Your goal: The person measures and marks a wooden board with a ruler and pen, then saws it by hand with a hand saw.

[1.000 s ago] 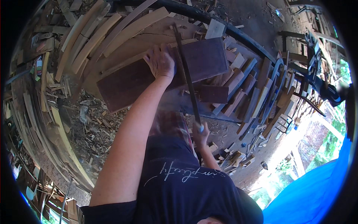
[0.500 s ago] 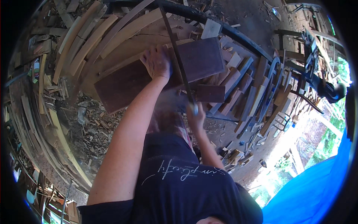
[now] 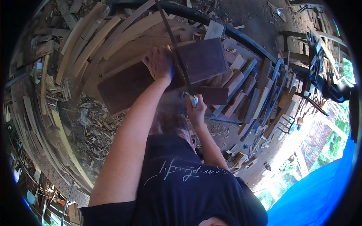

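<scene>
Since the earlier frames, the right hand has pushed the saw up the picture, so the saw's far end is now at the top edge. Biggest of all is the person's dark shirt, at the bottom middle. Next comes a bright blue sheet in the lower right. Long bent wood strips lie in the upper left. A wide dark brown board sits slanted in the upper middle, and the long, thin saw goes across it. I can't tell how deep the saw is in. The left hand lies flat on the board, fingers a bit apart, just left of the saw, gripping nothing. A small brown block is just below the board, right of the middle. The right hand is curled tight around the saw's pale handle, near the middle.
</scene>
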`<state>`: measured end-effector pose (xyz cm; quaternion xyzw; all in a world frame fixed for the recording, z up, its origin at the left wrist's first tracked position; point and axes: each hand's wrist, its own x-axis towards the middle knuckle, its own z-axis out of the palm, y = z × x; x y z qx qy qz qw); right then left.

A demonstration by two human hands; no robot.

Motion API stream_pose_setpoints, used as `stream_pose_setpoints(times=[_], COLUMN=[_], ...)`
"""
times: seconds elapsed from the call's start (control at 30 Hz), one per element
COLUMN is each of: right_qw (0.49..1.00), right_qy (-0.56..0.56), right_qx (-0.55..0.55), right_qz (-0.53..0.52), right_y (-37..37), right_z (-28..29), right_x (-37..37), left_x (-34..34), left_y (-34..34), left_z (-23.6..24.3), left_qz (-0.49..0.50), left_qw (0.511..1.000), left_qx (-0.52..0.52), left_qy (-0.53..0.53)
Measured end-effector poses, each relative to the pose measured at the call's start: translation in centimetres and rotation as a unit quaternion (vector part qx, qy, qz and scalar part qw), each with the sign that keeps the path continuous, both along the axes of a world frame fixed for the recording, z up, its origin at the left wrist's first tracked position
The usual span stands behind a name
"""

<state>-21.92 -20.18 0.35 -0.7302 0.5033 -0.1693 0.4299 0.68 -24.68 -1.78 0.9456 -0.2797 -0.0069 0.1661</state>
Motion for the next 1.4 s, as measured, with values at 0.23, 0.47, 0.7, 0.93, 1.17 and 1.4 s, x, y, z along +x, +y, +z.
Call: stream_pose_setpoints(times=[0.23,0.47,0.7,0.93,1.17,1.4], right_qw=[0.999,1.0,0.998,0.999,1.0,1.0], right_qy=[0.026,-0.018,0.038,-0.013,0.025,0.008], right_qx=[-0.018,0.012,0.03,0.016,0.014,-0.019], right_qz=[-0.011,-0.018,-0.029,-0.027,-0.008,-0.023], right_y=[7.4,0.3,5.8,1.3,2.6,3.5], right_z=[0.0,0.0,1.0,1.3,0.0,-0.1], right_x=[-10.7,0.4,-8.2,-0.4,-4.4,-4.0], left_x=[0.2,-0.3,0.0,0.1,0.0,0.1], left_y=[0.4,0.4,0.4,0.5,0.4,0.2], left_z=[-0.2,-1.0,-0.4,-1.4,-0.5,-1.1], left_qz=[0.02,0.01,0.014,0.014,0.017,0.007], left_qw=[1.0,0.999,1.0,0.999,1.0,0.999], left_qx=[0.006,-0.02,0.007,-0.024,-0.005,-0.034], left_qy=[-0.001,-0.025,-0.005,-0.035,-0.022,-0.031])
